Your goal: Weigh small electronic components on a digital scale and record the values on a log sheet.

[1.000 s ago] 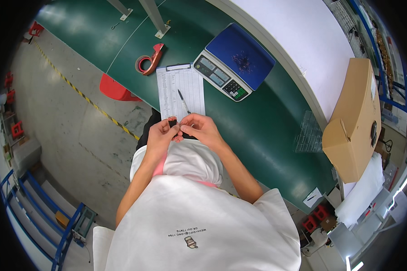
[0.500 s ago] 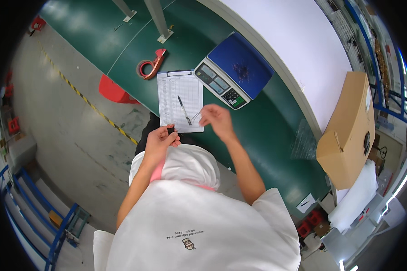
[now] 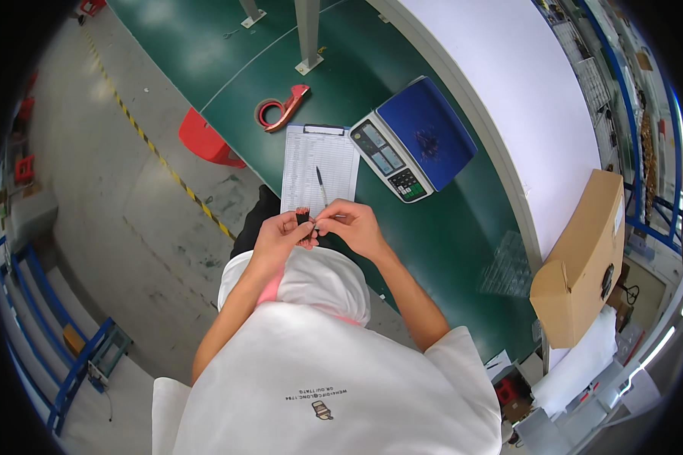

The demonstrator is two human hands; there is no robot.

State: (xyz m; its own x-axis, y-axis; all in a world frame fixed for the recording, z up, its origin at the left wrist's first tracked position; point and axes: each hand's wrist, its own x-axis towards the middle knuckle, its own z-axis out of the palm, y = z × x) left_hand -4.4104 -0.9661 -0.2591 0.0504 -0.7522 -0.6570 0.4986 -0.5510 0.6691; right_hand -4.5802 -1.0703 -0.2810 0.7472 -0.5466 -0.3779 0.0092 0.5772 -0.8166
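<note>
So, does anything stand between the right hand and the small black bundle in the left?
Nothing visible does: the right hand has its fingertips close beside the small black bundle, which the left hand holds. The clipboard and pen lie beyond, not between.

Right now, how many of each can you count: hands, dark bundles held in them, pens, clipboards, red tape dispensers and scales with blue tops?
Left hand and right hand: 2
Dark bundle: 1
Pen: 1
Clipboard: 1
Red tape dispenser: 1
Blue-topped scale: 1
Total: 7
</note>
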